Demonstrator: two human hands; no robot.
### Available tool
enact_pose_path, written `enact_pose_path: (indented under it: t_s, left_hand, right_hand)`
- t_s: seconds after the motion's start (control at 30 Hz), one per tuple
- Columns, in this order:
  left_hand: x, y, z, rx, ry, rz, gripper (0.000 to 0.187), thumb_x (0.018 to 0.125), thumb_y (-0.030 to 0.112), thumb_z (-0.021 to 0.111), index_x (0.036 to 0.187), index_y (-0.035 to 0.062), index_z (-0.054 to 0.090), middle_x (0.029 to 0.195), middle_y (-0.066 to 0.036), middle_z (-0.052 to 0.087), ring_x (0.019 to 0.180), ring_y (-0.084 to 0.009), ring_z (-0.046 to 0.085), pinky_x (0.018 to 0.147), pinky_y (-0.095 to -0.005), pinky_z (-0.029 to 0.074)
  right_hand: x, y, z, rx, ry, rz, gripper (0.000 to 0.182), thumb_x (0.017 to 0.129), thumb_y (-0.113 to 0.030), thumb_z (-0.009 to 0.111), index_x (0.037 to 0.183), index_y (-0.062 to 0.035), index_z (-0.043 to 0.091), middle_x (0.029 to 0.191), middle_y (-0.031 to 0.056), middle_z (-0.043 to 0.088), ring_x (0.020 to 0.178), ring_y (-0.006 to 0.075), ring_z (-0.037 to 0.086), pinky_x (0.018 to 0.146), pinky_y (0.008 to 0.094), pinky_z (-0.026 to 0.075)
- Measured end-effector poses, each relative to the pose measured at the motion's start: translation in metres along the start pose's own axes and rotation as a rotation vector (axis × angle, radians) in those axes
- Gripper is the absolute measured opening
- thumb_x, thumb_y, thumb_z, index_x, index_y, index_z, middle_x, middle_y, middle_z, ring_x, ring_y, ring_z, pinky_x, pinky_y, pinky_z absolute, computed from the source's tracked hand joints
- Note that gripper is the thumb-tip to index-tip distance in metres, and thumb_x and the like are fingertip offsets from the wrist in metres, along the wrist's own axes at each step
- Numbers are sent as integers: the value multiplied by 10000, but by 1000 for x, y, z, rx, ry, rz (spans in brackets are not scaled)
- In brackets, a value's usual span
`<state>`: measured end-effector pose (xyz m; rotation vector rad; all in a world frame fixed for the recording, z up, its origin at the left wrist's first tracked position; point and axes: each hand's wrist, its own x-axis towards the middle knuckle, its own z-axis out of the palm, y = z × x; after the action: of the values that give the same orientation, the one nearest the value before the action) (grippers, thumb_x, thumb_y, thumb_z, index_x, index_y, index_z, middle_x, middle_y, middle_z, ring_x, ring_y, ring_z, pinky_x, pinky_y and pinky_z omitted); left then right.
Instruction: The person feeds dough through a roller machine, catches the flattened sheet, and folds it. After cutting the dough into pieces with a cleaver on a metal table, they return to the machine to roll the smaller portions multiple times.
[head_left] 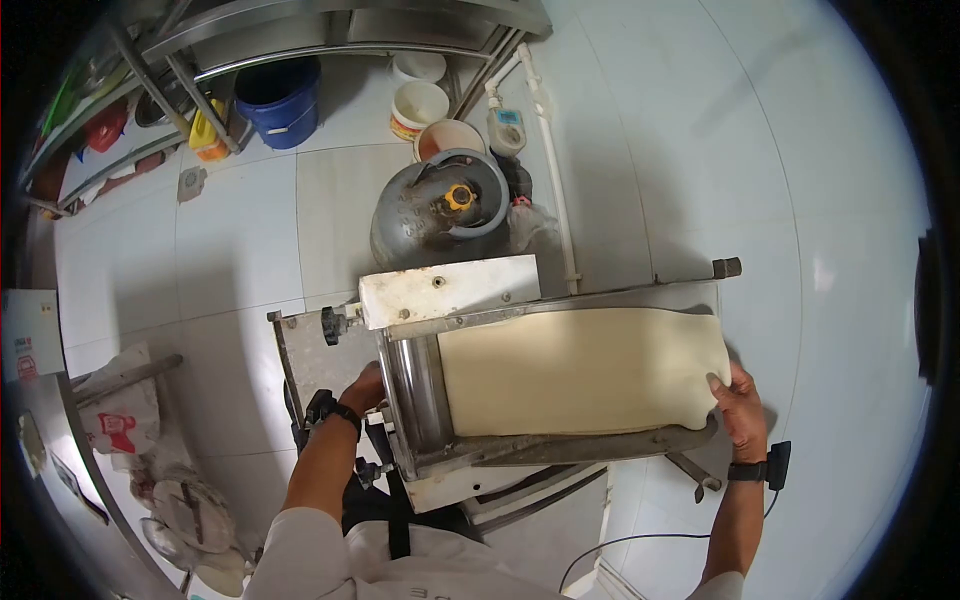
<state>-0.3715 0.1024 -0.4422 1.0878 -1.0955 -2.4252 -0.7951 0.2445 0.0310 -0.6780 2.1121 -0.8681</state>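
A wide, pale sheet of dough (580,370) lies along the sloping tray of a dough sheeter, its left end at the steel roller (420,385). At the sheet's right end, my right hand (740,405) grips the edge, thumb on top and fingers behind it. My left hand (366,388) is on the left side of the roller, low beside the machine's frame. Its fingers are mostly hidden, so what it touches does not show. A black knob (333,325) sticks out near the machine's white housing (450,290).
Behind the machine stands a grey gas cylinder (430,215) with a yellow valve. Several buckets, one a blue bucket (280,105), sit under a steel table (350,48). A white pipe (550,170) runs along the wall. A cable (640,538) hangs near my right arm.
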Motion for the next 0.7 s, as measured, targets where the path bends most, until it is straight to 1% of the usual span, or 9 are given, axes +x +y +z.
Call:
enact_pose_path:
  t_s: [0.03,0.07,0.13,0.17,0.23,0.27,0.4,0.5,0.7]
  left_hand:
    - [1,-5,-3,-224,52,-211,334,916,291,539,1096,34,653,986,-125,689,813,-268,663,771,-416,546]
    - [0,-10,-7,-227,51,-207,334,916,291,539,1096,34,653,986,-125,689,813,-268,663,771,-416,546]
    - [-12,-2,-10,-671,-51,-354,373,802,268,592,1082,30,651,950,-127,688,795,-285,663,787,-429,542]
    - [-12,-7,-14,-675,-50,-349,373,802,268,592,1082,30,651,950,-127,688,795,-285,663,787,-429,542]
    - [-8,-27,-24,-856,-99,-379,469,682,260,595,1090,34,637,953,-129,682,825,-306,662,815,-462,533]
    - [-10,-30,-28,-860,-94,-375,469,682,260,595,1090,34,637,953,-129,682,825,-306,662,815,-462,533]
    - [-21,-38,-46,-878,-124,-373,573,642,278,580,1173,65,594,1044,-138,665,929,-336,647,863,-516,508]
    - [-37,-16,-47,-892,-95,-310,605,642,283,581,1208,69,574,1079,-145,655,957,-349,640,886,-531,496]
    - [-66,11,-63,-872,-74,-359,637,640,279,588,1242,74,556,1118,-149,641,1006,-358,625,923,-551,474]
  right_hand:
    - [2,0,2,16,-16,19,366,894,-115,683,1244,-30,618,1147,28,667,1029,118,587,936,283,445]
    - [4,0,4,32,-31,36,376,895,-118,682,1254,-33,611,1155,28,663,1037,119,583,940,285,443]
    - [8,7,2,-40,-7,59,376,897,-126,682,1254,-34,608,1153,27,661,1045,123,580,941,283,441]
    - [9,9,2,-108,16,85,376,899,-133,682,1253,-34,606,1151,27,658,1054,126,578,943,281,439]
    - [11,4,10,-236,14,38,364,902,-140,680,1243,-33,609,1152,29,655,1060,134,577,931,287,445]
    - [10,2,13,-360,15,-2,354,905,-147,677,1234,-32,612,1153,31,651,1065,142,577,920,292,451]
    - [-4,-4,4,-300,42,-54,351,914,-147,661,1243,-38,606,1179,41,639,1079,158,576,903,310,461]
    - [-29,-27,2,-220,260,-27,360,926,-192,650,1257,-56,604,1186,57,638,1120,182,571,915,331,470]
    - [-104,-61,38,-148,431,-168,332,955,-285,605,1198,-60,618,1121,77,646,1109,212,593,912,368,485]
